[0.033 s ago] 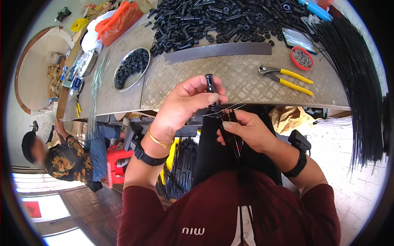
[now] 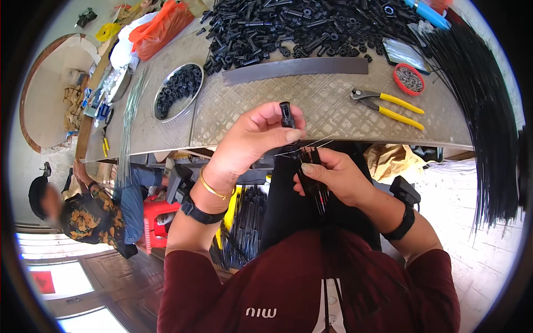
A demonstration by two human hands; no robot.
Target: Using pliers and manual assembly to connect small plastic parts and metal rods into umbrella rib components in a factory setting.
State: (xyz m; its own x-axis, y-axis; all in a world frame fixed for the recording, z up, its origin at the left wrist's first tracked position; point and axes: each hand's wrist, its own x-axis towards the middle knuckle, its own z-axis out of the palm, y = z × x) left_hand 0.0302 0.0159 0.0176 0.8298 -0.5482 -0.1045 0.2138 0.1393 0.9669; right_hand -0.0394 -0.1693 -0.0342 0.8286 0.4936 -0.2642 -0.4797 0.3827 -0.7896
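Observation:
My left hand (image 2: 252, 139) pinches a glossy black plastic tube (image 2: 286, 114) between thumb and fingers, its narrow end pointing up above the table's front edge. Directly below, my right hand (image 2: 336, 172) closes around a bundle of thin black rods (image 2: 315, 191). The rods' upper ends meet the tube's lower end. Some thin pale wires (image 2: 317, 142) stick out sideways at that joint; how they are fastened is hidden by my fingers. Both hands are held over my lap.
On the table (image 2: 244, 122) lie yellow-handled pliers (image 2: 388, 104), a red bowl of small metal pieces (image 2: 409, 79), a dark flat strip (image 2: 294, 70), a tray of black parts (image 2: 179, 91) and a large heap of black parts (image 2: 288, 28). Long black rods (image 2: 491, 122) hang at right. Another person (image 2: 94, 216) sits at left.
The black tube and the left fingers have shifted very slightly to the right and down. The right hand keeps its hold on the rods, almost still.

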